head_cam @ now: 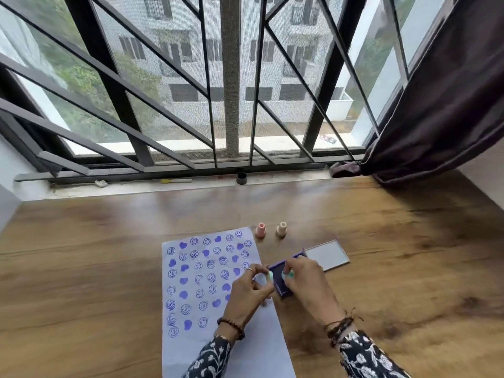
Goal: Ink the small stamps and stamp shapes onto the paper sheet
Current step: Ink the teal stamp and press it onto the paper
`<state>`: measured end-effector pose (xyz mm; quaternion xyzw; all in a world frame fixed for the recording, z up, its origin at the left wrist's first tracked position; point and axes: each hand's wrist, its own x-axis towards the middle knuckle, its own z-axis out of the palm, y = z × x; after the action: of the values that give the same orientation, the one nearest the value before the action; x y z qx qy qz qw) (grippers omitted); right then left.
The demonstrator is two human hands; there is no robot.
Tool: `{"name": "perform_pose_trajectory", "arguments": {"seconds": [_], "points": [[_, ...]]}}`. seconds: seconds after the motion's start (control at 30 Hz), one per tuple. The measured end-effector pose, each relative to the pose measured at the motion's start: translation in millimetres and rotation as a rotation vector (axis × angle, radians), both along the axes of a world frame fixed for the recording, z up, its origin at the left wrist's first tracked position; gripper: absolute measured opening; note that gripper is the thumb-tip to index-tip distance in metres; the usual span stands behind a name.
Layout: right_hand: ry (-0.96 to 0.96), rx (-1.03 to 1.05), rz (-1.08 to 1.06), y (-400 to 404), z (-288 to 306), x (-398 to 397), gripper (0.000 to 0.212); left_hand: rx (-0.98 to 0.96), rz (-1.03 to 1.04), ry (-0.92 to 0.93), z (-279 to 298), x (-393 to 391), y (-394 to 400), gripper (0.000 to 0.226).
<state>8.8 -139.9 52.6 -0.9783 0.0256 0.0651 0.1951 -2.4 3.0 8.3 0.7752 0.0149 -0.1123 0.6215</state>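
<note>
You are looking at a pale paper sheet [218,336] lying flat on the desk, its long side running away from you. Rows of purple smiley faces and solid hearts are filling its upper part, while the near end is staying blank. Just beside its right edge the purple ink pad [281,281] is sitting open, its mirrored lid [326,255] lying flat behind it. Two small mint-green stamps are showing there: one [270,276] at the pad's left edge, one [289,274] over the pad. A pink stamp [261,230] and a cream stamp [281,229] are standing upright beyond the sheet's far right corner.
</note>
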Motion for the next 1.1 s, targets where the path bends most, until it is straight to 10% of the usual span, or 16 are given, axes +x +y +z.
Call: {"name": "perform_pose_trajectory", "arguments": {"seconds": [0.3, 0.73, 1.1], "points": [[0.411, -0.025, 0.044, 2.7, 39.2, 37.6, 0.019, 0.033, -0.073, -0.05, 17.1, -5.8, 4.9, 0.022], [0.231, 1.043, -0.454, 47.6, 9.5, -50.2, 0.017, 0.229, 0.233, -0.214, 5.8, -48.7, 110.1, 0.018], [-0.066, 0.301, 0.031, 124.9, -7.7, -88.4, 0.012, 0.252, 0.175, -0.176, 6.3, -57.2, 119.7, 0.026]]}}
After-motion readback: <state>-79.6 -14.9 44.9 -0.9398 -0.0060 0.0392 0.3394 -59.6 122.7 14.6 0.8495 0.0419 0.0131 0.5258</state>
